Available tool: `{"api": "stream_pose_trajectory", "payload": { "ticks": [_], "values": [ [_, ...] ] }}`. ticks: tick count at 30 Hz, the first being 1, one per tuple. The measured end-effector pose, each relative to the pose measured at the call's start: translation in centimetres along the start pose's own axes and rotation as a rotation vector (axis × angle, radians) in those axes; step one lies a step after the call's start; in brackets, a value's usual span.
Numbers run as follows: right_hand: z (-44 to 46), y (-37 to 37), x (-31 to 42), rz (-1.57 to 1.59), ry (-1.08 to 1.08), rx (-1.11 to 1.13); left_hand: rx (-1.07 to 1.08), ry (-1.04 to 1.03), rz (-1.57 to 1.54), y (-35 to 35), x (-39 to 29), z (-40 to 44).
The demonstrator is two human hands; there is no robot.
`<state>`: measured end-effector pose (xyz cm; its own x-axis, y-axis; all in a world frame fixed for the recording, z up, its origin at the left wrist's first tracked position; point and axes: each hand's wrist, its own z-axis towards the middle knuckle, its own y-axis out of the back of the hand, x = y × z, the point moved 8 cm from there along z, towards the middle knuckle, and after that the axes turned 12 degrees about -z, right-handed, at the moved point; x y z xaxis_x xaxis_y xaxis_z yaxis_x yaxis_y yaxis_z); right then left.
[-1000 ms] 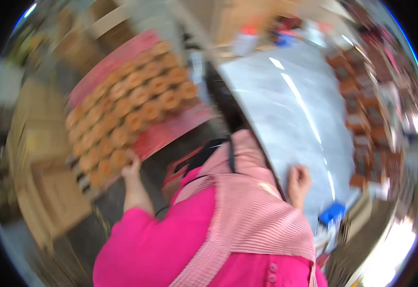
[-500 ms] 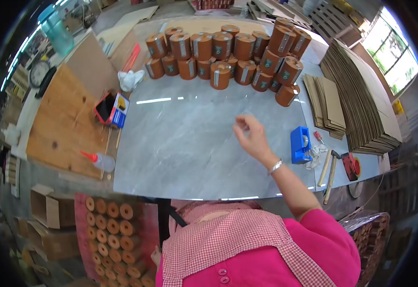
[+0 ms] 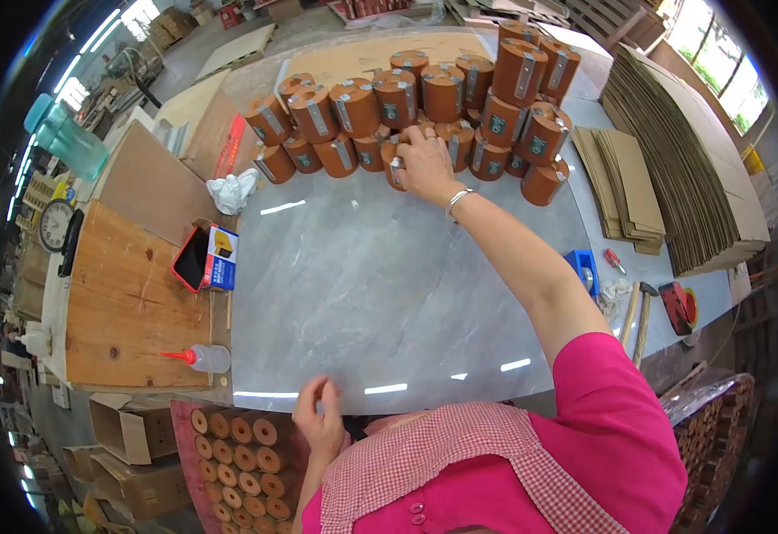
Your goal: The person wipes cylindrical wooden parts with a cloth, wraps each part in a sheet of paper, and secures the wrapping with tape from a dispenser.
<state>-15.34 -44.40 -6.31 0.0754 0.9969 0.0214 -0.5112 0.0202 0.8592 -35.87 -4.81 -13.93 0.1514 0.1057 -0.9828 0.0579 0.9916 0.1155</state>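
My right hand (image 3: pixel 426 165) reaches to the far side of the grey tabletop (image 3: pixel 362 276). Its fingers are wrapped round the front brown cylinder (image 3: pixel 391 167), which is mostly hidden behind the hand. Around it stand several similar brown cylinders (image 3: pixel 353 109), many with a silvery strip or a green mark, stacked in two or more layers. Near the front table edge, my left hand (image 3: pixel 320 418) is held with thumb and fingers apart, nothing between them.
Right of the tabletop are a blue tape dispenser (image 3: pixel 583 271), a red screwdriver (image 3: pixel 614 260), hammers (image 3: pixel 643 325) and flat cardboard (image 3: pixel 619 187). On the left are a blue-red box (image 3: pixel 206 256) and a red-tipped bottle (image 3: pixel 202 359). Hollow brown cylinders (image 3: pixel 242 458) lie below.
My right hand has moved forward from above the tabletop to the front cylinder and closed round it. My left hand has risen to the front table edge.
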Motion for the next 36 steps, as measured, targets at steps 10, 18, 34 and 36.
{"api": "stream_pose_trajectory", "payload": {
  "ticks": [10, 18, 34, 36],
  "values": [
    [-19.6, 11.4, 10.7, 0.392, 0.22, 0.116, 0.501, -0.069, -0.071, -15.5, -1.3, 4.9],
    [-32.7, 22.1, -13.3, -0.033, -0.564, -0.277, 0.597, -0.005, -0.133, -17.0, -1.5, 0.6],
    [-28.3, 22.6, -2.8, 0.373, -0.39, -0.155, 0.561, -0.307, 0.01, -17.9, -5.5, 0.8],
    [-25.9, 21.5, 5.1, 0.517, -0.05, -0.123, 0.579, -0.317, -0.001, -18.8, -6.6, 0.4]
  ]
}}
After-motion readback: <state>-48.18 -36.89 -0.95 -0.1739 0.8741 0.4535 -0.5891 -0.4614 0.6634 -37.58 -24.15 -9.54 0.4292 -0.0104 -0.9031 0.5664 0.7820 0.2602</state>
